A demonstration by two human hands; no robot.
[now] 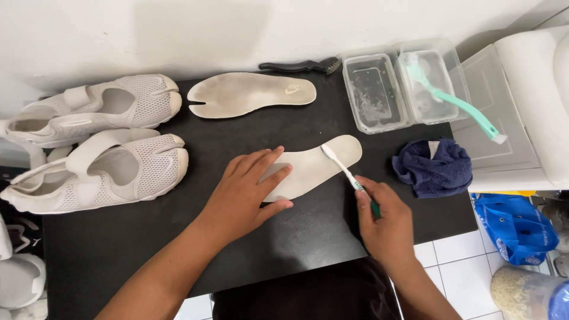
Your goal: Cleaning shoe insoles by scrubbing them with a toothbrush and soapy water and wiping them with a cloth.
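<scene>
A pale shoe insole lies flat on the black table. My left hand rests palm down on its near end and pins it. In my right hand is a white and green toothbrush, whose bristle head touches the insole near its toe. A second, dirtier insole lies farther back. Two white mesh split-toe shoes sit side by side at the left.
Two clear plastic tubs stand at the back right, one with a mint-green long brush in it. A dark blue cloth lies beside the insole. A black brush lies by the wall. A blue bag sits on the tiled floor.
</scene>
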